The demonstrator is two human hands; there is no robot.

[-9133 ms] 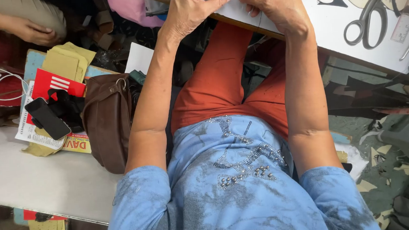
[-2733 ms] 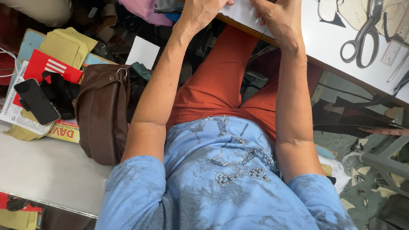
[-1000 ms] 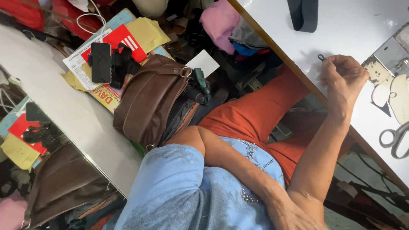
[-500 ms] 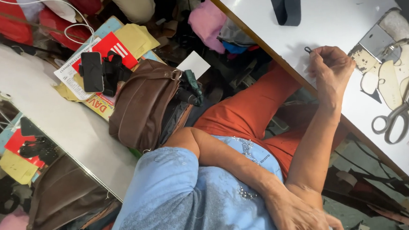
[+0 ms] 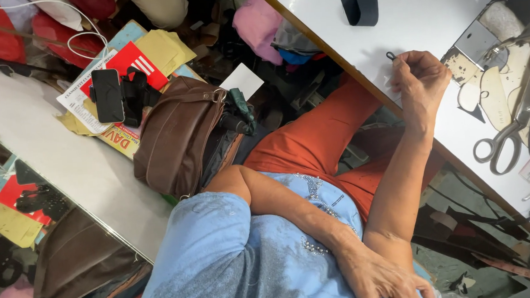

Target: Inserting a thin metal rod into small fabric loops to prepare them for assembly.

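My right hand (image 5: 421,80) rests on the edge of the white table (image 5: 427,13), fingers pinched on a small dark metal ring (image 5: 391,56). My left arm crosses over my blue shirt, and my left hand (image 5: 383,279) lies with loose fingers against my right side near the elbow, holding nothing that I can see. My orange trousers (image 5: 319,140) show under the table edge.
Large scissors (image 5: 506,136), a metal plate (image 5: 476,42) and pale cut-out shapes lie on the table to the right. A black strap (image 5: 357,2) hangs at its far end. A brown bag (image 5: 176,135), a phone (image 5: 107,95) and papers sit on the white bench (image 5: 54,172) at left.
Both hands were working together at the table edge. My left hand has since come off the table and crossed to my right side, and the view has swung left. My right hand stays at the edge.
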